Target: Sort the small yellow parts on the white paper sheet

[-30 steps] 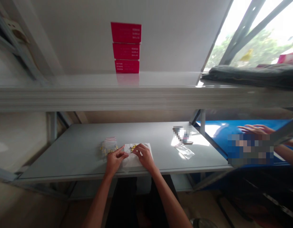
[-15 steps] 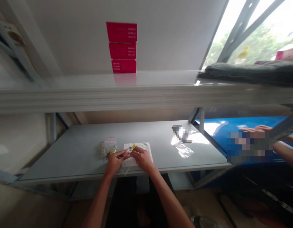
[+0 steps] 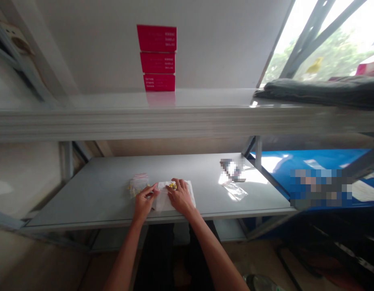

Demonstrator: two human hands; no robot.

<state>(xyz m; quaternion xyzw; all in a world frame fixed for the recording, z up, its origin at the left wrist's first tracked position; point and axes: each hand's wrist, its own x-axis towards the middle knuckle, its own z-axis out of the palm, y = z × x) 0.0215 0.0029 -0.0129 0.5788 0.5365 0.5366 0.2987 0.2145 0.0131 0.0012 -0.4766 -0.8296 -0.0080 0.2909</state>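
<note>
The right hand touches yellow pieces on a white sheet.

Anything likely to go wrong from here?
1. The small yellow pieces at the right hand's fingers could scatter off the white sheet, which lies near the table's front edge.
2. The left hand seems to pinch a thin clear bag by its fingertips; it might slip.
3. The left hand sits close to the bagged pieces and may nudge them.
</note>
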